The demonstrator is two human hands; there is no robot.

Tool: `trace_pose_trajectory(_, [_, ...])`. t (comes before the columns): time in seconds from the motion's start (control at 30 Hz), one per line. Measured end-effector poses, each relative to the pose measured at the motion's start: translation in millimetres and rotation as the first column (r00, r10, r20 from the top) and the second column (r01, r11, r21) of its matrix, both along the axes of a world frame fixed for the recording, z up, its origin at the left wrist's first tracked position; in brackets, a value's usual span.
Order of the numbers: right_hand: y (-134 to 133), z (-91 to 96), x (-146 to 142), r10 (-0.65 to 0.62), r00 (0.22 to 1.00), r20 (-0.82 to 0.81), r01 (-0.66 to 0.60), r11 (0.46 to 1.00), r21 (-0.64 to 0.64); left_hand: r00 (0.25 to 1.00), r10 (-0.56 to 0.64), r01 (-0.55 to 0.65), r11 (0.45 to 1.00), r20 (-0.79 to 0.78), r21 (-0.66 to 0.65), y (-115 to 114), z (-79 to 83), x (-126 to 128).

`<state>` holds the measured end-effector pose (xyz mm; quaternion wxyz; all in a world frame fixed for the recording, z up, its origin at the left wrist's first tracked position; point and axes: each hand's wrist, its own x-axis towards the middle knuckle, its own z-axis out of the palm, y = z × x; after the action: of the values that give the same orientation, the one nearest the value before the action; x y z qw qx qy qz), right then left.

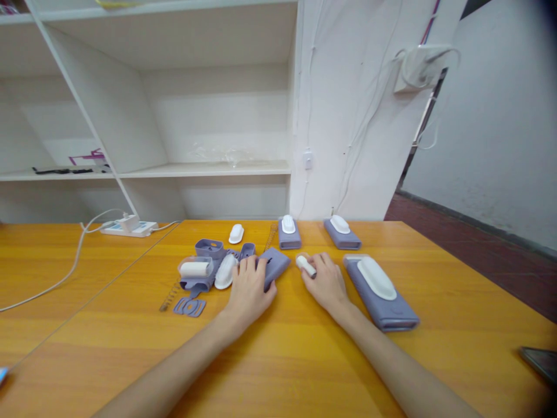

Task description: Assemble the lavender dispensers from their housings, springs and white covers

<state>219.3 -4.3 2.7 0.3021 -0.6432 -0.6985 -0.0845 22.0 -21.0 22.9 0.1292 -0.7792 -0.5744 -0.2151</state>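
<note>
My left hand (249,287) is closed around the near side of a purple-grey plastic casing (277,265), which lies tilted on the table. In my right hand (327,284) is a small white cylinder with a grey end (305,265), held low over the tabletop by the fingertips. Left of my left hand lie a white oval cover (225,273), an open purple-grey housing (209,249) and a clear-topped part with a white roller (194,269). Flat purple-grey rings (190,306) and a coil spring (169,296) rest nearer to me.
Purple-grey units with white tops stand at the back (289,237), back right (343,235) and beside my right forearm (383,296). Behind are another white cover (236,233) and a power strip (129,226). A dark flat device (541,364) lies at the right edge.
</note>
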Motion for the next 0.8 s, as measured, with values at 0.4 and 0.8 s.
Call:
trace_pose_trajectory(0.4, [-2,4.4,-4,0.129,0.99,0.06,-0.122,0.986,-0.118,0.989,-0.129,0.135,0.987,-0.067,0.092,0,2.5,14])
trace_pose_trajectory(0.8, [8,0.7,0,0.06,0.997,-0.048,-0.055,0.993,0.1,0.984,-0.16,0.167,0.982,-0.076,0.086,6,-2.9,14])
